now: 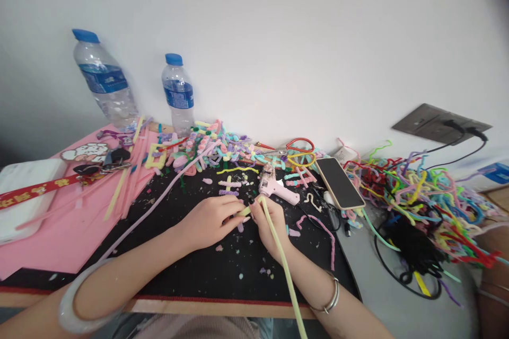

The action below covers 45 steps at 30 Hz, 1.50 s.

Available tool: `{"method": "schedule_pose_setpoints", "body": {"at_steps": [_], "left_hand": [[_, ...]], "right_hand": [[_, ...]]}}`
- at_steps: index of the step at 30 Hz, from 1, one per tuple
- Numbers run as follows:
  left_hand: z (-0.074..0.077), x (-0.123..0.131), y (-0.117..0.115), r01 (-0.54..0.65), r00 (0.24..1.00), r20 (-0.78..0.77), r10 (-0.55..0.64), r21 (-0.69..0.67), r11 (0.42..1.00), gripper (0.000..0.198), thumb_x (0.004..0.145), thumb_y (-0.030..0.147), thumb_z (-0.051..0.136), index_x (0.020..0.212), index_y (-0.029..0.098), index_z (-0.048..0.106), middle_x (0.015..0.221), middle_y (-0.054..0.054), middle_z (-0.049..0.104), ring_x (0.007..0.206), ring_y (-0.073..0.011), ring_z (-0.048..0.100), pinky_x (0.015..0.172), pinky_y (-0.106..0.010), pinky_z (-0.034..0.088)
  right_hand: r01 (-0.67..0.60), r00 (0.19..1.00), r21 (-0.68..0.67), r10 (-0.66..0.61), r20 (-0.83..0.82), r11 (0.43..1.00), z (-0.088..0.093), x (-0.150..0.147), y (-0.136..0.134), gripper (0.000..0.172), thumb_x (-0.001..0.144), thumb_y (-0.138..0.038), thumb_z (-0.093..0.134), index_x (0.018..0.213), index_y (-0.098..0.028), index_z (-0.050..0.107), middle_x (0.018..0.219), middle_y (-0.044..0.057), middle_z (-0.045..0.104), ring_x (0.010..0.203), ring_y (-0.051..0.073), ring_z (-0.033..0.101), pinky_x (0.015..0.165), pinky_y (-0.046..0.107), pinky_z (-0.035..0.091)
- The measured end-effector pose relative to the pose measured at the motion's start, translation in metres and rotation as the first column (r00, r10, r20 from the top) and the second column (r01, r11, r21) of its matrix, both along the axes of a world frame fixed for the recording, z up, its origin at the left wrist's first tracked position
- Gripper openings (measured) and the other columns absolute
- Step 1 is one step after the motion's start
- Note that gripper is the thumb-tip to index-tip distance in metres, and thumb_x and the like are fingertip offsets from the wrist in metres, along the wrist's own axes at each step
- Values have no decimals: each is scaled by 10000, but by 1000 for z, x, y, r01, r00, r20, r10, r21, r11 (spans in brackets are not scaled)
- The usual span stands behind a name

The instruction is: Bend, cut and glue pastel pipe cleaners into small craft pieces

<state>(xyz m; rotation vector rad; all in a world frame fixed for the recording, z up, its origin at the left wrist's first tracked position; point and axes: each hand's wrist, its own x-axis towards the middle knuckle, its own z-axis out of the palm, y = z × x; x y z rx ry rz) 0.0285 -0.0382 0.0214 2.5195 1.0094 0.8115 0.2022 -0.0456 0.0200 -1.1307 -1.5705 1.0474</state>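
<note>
My left hand and my right hand meet over the black mat, fingers pinched round a pale yellow pipe cleaner. Its short end lies between the two hands, and the long part runs from my right hand down past the table's front edge. Just beyond my right hand lies a pink glue gun. Close by are short pipe cleaner pieces, among them a purple and yellow crossed piece. A long lilac pipe cleaner passes behind my left forearm.
Two water bottles stand against the wall. Scissors, a phone and heaps of pipe cleaners lie at the back and right. Pink sheets and a white box are at left. Another person's arm shows at the right edge.
</note>
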Motion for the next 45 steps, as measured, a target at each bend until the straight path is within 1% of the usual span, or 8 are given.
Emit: {"method": "schedule_pose_setpoints", "body": {"at_steps": [6,10,15,22,25,30,34,45], "left_hand": [[-3,0,-1,11,1000,14,-10,-34,999,283,942,215,413,856,143,674,903,-96,730,929,-233,685,816,-314,522],[0,1,-1,31,999,45,-24,-150,988,330,928,185,413,680,167,630,677,-42,679,1027,-228,659,826,-270,519],[3,3,-1,73,994,100,-48,-265,961,344,921,216,450,617,177,604,474,47,484,703,-142,680,1023,-302,414],[7,8,-1,127,971,236,-38,-374,919,353,902,244,492,568,179,583,587,41,541,574,-95,545,1037,-333,389],[6,8,0,151,958,288,10,-532,833,335,875,281,540,559,180,590,518,57,551,498,-84,525,970,-328,437],[1,5,0,192,949,301,98,-794,576,280,799,366,626,599,171,610,461,57,559,390,-85,507,547,-217,487],[3,5,-1,220,941,315,121,-844,488,282,761,388,658,594,166,604,453,51,566,392,-98,519,506,-221,463],[11,1,5,235,808,538,240,-667,707,300,836,319,603,591,147,576,573,21,575,501,-86,506,530,-210,425]], "right_hand": [[-46,998,36,45,34,998,0,0,0,337,896,-313,475,594,-187,392,582,-51,355,540,90,302,503,231,254],[-39,998,38,36,55,999,0,3,2,361,906,-335,445,585,-191,367,573,-53,341,544,94,297,508,236,244],[40,997,-11,-39,67,999,-1,7,5,371,903,-314,422,573,-203,292,560,-64,284,537,94,255,498,239,213],[-126,987,-29,128,100,992,2,5,3,351,899,-277,410,576,-199,300,565,-65,272,539,90,252,501,235,218],[-178,977,-35,181,111,983,3,5,2,343,899,-279,403,580,-198,307,566,-63,283,538,88,260,498,232,222],[-246,958,-25,247,144,969,5,5,1,329,884,-261,399,572,-196,316,573,-54,300,551,92,281,507,229,243],[-322,937,-13,320,141,947,7,5,1,337,890,-263,404,571,-192,327,572,-53,315,551,93,288,517,231,250],[-59,991,81,49,122,995,3,10,1,434,918,-418,415,554,-193,347,545,-46,312,529,101,292,506,258,222]]}}
